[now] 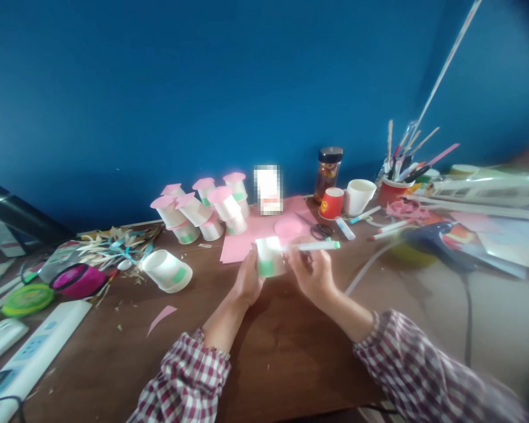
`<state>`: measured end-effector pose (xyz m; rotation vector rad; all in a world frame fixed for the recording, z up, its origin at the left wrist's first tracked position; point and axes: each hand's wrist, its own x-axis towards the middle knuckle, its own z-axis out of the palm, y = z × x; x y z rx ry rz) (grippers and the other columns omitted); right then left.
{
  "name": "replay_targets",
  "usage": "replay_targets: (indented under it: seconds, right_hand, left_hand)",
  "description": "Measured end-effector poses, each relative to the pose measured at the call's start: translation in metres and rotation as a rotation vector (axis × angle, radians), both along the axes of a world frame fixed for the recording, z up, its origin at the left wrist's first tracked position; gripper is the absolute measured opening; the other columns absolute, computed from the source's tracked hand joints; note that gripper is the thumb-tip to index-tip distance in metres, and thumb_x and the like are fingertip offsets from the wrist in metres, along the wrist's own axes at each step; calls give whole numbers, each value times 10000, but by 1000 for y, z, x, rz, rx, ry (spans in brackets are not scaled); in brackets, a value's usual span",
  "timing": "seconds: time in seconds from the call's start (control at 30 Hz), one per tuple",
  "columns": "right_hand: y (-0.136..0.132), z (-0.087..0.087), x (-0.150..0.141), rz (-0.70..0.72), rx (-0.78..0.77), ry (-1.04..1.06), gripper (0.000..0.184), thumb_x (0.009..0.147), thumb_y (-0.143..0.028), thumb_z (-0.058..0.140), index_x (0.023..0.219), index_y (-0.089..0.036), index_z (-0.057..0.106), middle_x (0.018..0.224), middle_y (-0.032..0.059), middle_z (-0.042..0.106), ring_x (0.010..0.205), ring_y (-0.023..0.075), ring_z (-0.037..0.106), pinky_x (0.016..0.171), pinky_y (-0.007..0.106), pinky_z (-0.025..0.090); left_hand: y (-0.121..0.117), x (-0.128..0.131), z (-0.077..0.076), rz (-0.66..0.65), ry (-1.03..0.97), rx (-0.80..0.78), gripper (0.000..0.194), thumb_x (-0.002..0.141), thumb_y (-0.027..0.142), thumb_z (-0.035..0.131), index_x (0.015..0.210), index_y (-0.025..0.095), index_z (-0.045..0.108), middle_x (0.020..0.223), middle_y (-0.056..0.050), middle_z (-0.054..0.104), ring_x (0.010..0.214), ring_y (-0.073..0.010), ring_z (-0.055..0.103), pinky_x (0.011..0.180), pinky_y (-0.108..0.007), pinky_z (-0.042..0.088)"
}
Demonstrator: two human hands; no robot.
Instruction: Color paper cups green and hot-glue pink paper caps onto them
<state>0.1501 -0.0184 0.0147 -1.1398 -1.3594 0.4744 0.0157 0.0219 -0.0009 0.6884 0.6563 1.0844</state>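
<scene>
My left hand [247, 278] is closed around the side of a white paper cup [268, 251] with a green patch low on it. In my right hand [312, 273] is a white marker [317, 246] with a green end, pointing right. Its other end is near the cup; whether it touches is too blurred to tell. Just behind the hands, a pink paper circle [288, 225] lies on pink paper sheets [237, 249]. Left of them stand several stacked white cups [186, 232] topped with pink paper. Another white cup [165, 271] leans nearer, on the left.
Scissors [321, 231], a red cup [331, 203], a white cup [360, 197] and a dark-lidded jar [328, 176] stand behind. A glue gun [436, 235] and its cable lie right. At left are a power strip [48, 352] and a pink scrap [161, 318].
</scene>
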Motion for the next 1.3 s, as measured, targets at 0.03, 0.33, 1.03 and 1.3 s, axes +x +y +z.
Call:
replay_targets:
  seconds: [0.03,0.33,1.03,1.3]
  right_hand:
    - [0,0,0,-1,1,-6,150,868,-285,506,767,-183,550,634,11,631,539,122,605,519,212,487]
    - [1,0,0,-19,-19,-6,165,875,-301,495,778,-182,555,619,6,627,541,121,604,517,201,481]
    - [0,0,0,-15,-54,-60,190,854,-307,506,730,-173,559,616,22,631,514,123,590,511,211,477]
    - [-1,-2,0,-15,-51,-59,145,839,-287,526,745,-182,555,616,14,624,516,123,582,502,212,466]
  left_hand:
    - [0,0,0,1,2,0,443,871,471,440,1083,137,640,983,-85,706,1020,-236,616,947,-346,433]
    - [-2,0,1,-11,8,26,445,869,473,447,1110,143,626,1007,-77,702,1032,-229,611,964,-333,412]
    - [0,-1,-1,-3,-9,17,435,872,461,446,1089,132,631,1017,-86,698,1045,-234,605,968,-340,420]
    - [0,-1,-1,-3,-13,24,428,880,458,431,1078,138,635,1035,-84,693,1072,-231,591,981,-341,407]
